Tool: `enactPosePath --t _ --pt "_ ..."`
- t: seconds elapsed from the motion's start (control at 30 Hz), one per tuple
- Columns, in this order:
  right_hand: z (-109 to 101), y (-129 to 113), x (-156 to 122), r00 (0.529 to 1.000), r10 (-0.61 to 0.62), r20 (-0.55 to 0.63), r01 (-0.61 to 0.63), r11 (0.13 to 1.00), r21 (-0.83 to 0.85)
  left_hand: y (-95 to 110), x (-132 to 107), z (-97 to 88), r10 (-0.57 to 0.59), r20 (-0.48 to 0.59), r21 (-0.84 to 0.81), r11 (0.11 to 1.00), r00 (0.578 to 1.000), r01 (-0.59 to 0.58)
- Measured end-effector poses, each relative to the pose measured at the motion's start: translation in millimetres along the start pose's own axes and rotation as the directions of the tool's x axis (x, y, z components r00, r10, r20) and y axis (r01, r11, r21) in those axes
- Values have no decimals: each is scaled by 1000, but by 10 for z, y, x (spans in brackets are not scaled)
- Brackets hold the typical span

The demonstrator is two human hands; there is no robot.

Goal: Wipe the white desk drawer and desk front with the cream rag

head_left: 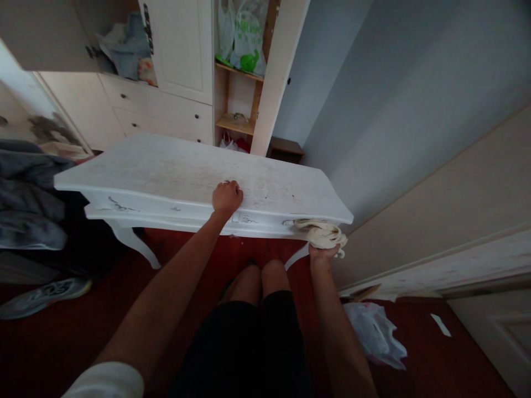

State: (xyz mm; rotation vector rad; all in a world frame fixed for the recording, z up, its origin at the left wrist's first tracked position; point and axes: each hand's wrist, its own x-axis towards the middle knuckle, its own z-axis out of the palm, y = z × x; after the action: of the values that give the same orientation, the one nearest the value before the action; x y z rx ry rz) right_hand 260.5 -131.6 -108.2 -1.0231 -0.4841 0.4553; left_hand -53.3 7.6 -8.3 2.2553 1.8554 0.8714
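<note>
A white table (182,166) with curved legs, carved trim and brownish smudges on its top stands before me. My left hand (227,196) rests on the tabletop near its front edge, fingers curled into a fist, and nothing shows in it. At the table's right front corner, my right hand (324,251) grips a bunched cream cloth (326,235). The cloth lies against the front face of the table, beside a carved ornament. Its folds cover part of that hand's fingers.
Behind the table stands a white wardrobe (186,55) with open doors and plastic bags (249,41) on a shelf. Grey clothing (29,193) hangs at left above a shoe (45,296). A white plastic bag (375,331) lies on the red floor at right, near the wall.
</note>
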Motion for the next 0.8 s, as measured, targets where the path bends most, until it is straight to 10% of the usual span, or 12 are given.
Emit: enactPosePath --t 0.27,0.8 --pt "843 264 -624 948 313 -54 -244 826 508 10 -13 -20 18 -15 78 997 1000 -17" --pt "1563 922 -1507 804 594 -44 -544 762 351 -13 -25 -8 37 -28 88 996 999 -35"
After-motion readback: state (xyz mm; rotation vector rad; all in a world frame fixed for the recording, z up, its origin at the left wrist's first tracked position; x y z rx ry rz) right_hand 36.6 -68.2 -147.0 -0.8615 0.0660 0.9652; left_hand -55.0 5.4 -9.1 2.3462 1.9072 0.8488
